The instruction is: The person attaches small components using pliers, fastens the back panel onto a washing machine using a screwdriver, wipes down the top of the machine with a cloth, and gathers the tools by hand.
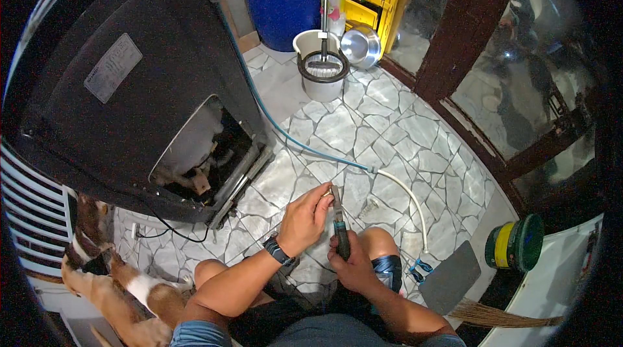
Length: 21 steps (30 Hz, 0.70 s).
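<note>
"What is being worked on?"

"A small piece [329, 196] in the left hand [302, 217], out in front of the knees. The thumb and forefinger pinch it, with the other fingers curled in behind. The right hand [354, 259] has its fingers wrapped around the dark, teal-marked handle of a hand tool [340, 223], metal end up against the piece"

"So which step is this?"

"I'd judge it's the tool being applied to the piece. The tips overlap and are tiny here, so I can't tell whether it grips, cuts or scrapes"

"And the next move?"

"It would call for a firm left pinch, and the tool's end kept off the fingertips"

"What are they working over?"

"A floor [383, 120] of irregular pale stone with grey joints. A blue hose [292, 139] crosses it, joining a white tube [409, 191] that ends near a blue-handled tool [420, 270] beside a grey mat [452, 279]"

"And the room?"

"On the left, a big black appliance [97, 146] with an opening low in its casing, and dogs [152, 292] near its base. At the back, a bucket [322, 90] stands before a blue barrel [285, 3]"
</note>
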Available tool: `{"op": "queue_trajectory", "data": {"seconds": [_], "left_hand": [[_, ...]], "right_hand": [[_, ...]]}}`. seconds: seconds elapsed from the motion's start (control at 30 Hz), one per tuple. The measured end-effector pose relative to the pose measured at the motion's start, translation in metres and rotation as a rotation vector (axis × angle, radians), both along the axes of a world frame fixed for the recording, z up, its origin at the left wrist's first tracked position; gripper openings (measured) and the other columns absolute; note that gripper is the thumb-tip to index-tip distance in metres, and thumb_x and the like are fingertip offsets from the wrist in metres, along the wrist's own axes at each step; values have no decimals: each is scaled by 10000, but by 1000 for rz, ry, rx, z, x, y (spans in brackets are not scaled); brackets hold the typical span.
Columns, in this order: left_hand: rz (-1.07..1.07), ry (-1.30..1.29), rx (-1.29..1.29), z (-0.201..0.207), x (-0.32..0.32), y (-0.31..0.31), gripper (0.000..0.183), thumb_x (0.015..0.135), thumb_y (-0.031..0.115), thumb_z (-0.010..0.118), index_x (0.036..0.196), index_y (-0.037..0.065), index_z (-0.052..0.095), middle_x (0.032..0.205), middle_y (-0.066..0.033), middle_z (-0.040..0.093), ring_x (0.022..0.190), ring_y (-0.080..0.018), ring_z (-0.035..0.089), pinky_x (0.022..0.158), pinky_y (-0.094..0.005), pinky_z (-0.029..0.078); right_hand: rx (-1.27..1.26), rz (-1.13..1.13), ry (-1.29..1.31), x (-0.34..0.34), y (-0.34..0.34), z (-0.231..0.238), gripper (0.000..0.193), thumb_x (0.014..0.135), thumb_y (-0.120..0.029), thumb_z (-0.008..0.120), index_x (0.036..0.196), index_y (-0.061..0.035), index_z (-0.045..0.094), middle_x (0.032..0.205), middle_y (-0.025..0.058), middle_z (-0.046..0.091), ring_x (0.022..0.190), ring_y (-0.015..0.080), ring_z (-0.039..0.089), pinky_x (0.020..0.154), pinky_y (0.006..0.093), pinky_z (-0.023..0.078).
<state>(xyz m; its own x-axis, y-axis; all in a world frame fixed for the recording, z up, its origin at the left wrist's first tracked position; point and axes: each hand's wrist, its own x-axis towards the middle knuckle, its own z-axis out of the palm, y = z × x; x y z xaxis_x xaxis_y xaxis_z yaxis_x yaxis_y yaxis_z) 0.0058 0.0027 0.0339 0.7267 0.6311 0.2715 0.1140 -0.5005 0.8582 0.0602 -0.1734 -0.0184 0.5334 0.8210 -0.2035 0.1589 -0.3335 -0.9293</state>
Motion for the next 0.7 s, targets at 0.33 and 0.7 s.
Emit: {"op": "queue_trajectory", "data": {"seconds": [0.33,0.7], "left_hand": [[-44,100,205,-8,1,18,197,972,135,585,1106,-9,604,952,-199,667,845,-401,651,741,-446,529],[-213,229,335,-4,-6,32,148,973,154,590,1042,23,578,879,-174,634,811,-383,634,701,-451,505]], "right_hand": [[-119,17,-42,14,-5,12,326,830,-56,605,1123,-32,466,962,133,571,881,263,593,800,372,483],[-187,346,-356,63,-20,21,669,765,-133,699,1329,57,395,1141,309,572,1030,485,567,910,515,460]]}}
